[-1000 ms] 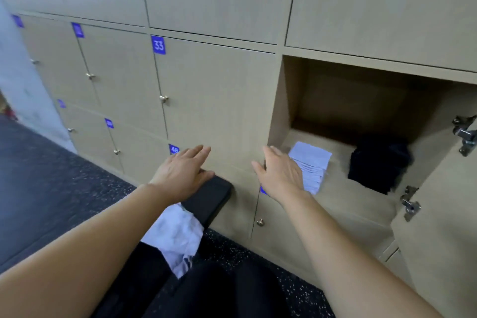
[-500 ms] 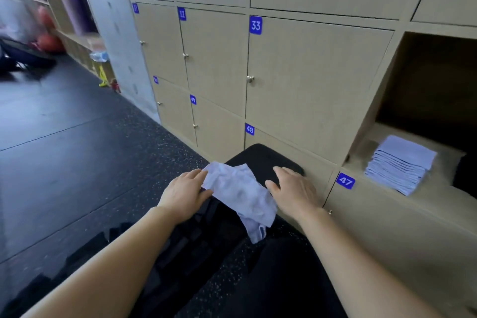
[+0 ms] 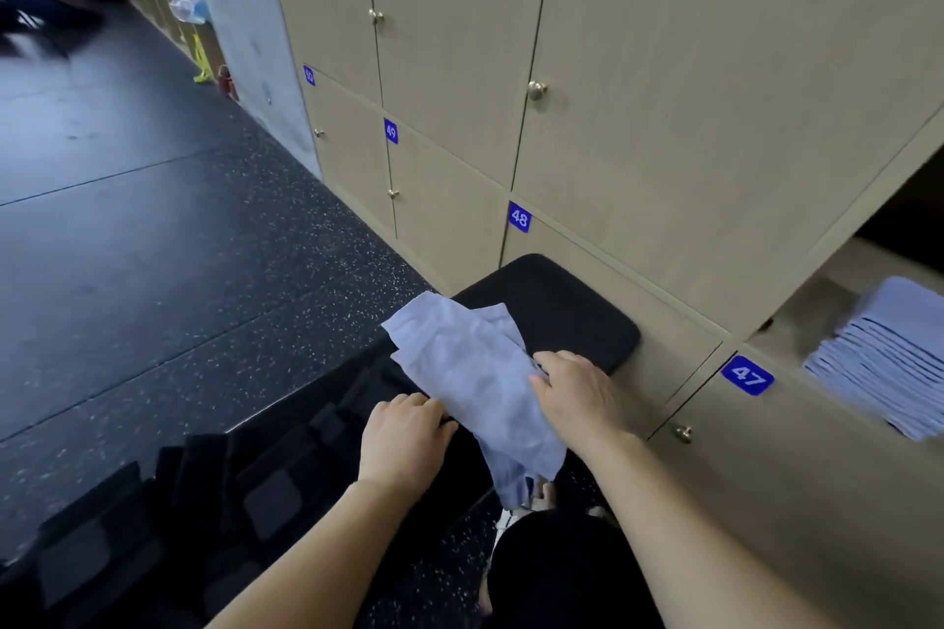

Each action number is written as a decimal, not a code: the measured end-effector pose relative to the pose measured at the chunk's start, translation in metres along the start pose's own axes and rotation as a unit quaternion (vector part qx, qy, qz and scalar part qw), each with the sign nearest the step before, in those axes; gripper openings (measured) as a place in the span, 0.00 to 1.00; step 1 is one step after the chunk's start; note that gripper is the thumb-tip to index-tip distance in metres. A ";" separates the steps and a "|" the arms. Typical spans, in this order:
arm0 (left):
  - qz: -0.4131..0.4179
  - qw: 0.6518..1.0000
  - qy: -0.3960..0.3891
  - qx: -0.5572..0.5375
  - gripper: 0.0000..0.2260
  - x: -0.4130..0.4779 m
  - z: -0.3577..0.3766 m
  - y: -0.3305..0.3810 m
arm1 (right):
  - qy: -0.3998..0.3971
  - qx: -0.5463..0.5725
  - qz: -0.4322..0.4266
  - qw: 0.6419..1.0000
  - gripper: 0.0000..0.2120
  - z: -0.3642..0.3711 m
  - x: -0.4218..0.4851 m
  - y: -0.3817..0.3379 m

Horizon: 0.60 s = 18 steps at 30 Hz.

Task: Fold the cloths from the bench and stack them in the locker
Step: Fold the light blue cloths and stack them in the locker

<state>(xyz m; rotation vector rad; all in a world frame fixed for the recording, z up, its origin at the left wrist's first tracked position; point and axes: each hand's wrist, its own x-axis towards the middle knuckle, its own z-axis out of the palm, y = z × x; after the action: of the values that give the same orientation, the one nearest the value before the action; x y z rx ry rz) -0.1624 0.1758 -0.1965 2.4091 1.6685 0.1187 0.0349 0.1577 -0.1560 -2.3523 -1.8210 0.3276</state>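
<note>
Big wall of beige lockers (image 3: 689,66) fills everything from 12 to 3 o'clock. The open locker (image 3: 812,317) at 3 already has a neat stack of folded cloths (image 3: 889,363) in it, so I'd say a good chunk of the job is done. The black padded surface (image 3: 562,317) butts up against the lockers near center. One pale blue cloth (image 3: 470,373) lies on it all crumpled, drooping off the near edge toward 6. The right hand (image 3: 577,393) has its grip closed on the cloth's right side. The left hand (image 3: 403,434) sits at the cloth's 8 o'clock edge with fingers curled, but I can't tell if that grip actually has fabric. What's left, I reckon: fold this one and add it to the stack.
</note>
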 end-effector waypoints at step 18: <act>-0.195 0.965 0.056 -0.165 0.11 0.008 0.030 0.028 | -0.049 0.077 0.053 0.994 0.12 0.055 0.064 -0.003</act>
<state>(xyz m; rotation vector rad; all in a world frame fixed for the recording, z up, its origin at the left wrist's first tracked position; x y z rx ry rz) -0.1284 0.1696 -0.2204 1.8308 1.9585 0.4383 0.0335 0.2197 -0.2141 -2.3673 -1.6478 0.5846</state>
